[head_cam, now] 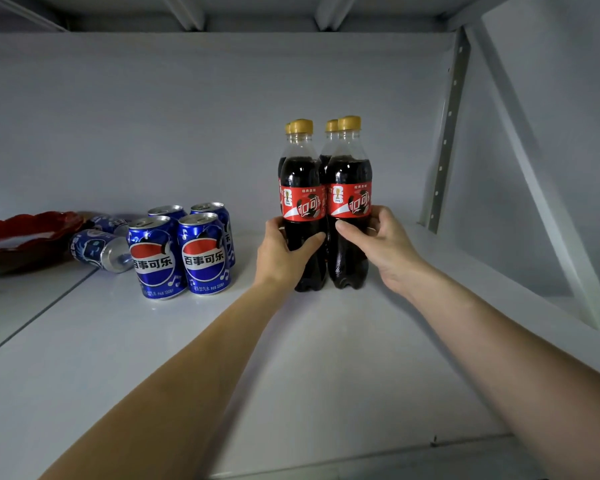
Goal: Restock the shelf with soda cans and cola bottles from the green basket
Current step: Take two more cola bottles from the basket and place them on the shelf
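Note:
Several cola bottles with yellow caps and red labels stand upright in a tight block on the white shelf (291, 358). My left hand (281, 252) grips the front left cola bottle (300, 188) low on its body. My right hand (385, 247) wraps the front right cola bottle (349, 185) from the right. Two more bottles stand right behind them, mostly hidden. To the left, several blue soda cans (181, 251) stand upright in a block. The green basket is out of view.
Two blue cans (97, 249) lie on their sides left of the upright cans, next to a red scalloped plate (25, 233). A grey perforated upright (445, 140) and a diagonal brace (541, 188) close the shelf's right side. Another shelf board hangs overhead.

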